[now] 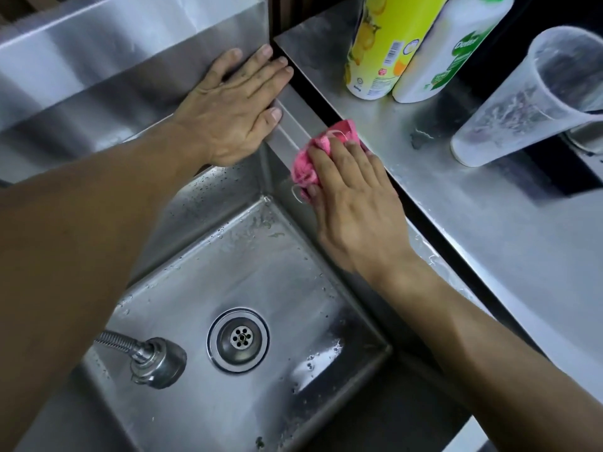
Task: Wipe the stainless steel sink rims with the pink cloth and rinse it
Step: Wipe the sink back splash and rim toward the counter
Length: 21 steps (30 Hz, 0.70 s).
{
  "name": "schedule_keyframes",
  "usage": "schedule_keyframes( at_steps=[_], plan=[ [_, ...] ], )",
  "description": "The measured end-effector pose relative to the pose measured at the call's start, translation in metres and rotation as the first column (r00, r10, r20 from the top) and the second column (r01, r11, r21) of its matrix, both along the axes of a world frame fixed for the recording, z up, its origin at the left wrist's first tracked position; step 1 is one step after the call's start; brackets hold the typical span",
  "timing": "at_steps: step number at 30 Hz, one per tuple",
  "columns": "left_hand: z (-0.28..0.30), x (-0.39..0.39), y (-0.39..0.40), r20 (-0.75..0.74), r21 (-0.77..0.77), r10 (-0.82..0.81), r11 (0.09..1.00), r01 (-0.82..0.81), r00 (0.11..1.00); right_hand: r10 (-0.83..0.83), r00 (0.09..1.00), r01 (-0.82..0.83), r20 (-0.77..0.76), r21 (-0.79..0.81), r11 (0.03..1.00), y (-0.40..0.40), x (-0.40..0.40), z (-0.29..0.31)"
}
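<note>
My right hand (355, 203) presses a bunched pink cloth (308, 158) flat against the right rim of the stainless steel sink (293, 125), fingers straight over the cloth. The cloth pokes out ahead of the fingertips and to their left. My left hand (235, 109) rests flat with spread fingers on the far right corner of the sink, against the steel backsplash (114, 53). Below both hands lies the wet sink basin (202, 262) with its round drain (238, 339).
A spray faucet head on a metal hose (156, 360) hangs over the basin's left side. On the steel counter (489, 223) to the right stand a yellow bottle (388, 44), a white bottle (447, 50) and a tilted clear plastic cup (528, 99). A dark gap separates sink and counter.
</note>
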<state>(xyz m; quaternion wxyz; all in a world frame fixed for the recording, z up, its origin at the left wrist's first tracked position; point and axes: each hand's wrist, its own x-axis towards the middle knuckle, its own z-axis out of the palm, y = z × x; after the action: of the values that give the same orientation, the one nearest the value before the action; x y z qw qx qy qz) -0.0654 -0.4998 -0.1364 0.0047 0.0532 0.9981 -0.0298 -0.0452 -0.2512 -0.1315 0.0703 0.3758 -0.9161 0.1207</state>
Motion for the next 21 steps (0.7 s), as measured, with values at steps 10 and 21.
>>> schedule_keyframes(
  at_steps=[10,21],
  plan=[
    [0.001,0.001,-0.001,-0.012,0.053,-0.006,0.999,0.007,1.0,-0.042,0.996,0.04,0.08,0.024,0.999,0.063,0.039,0.006],
    [-0.002,0.015,0.025,0.007,0.157,-0.012,0.988,0.01,1.0,-0.025,0.996,0.019,0.083,0.067,0.998,0.028,0.016,0.003]
  ],
)
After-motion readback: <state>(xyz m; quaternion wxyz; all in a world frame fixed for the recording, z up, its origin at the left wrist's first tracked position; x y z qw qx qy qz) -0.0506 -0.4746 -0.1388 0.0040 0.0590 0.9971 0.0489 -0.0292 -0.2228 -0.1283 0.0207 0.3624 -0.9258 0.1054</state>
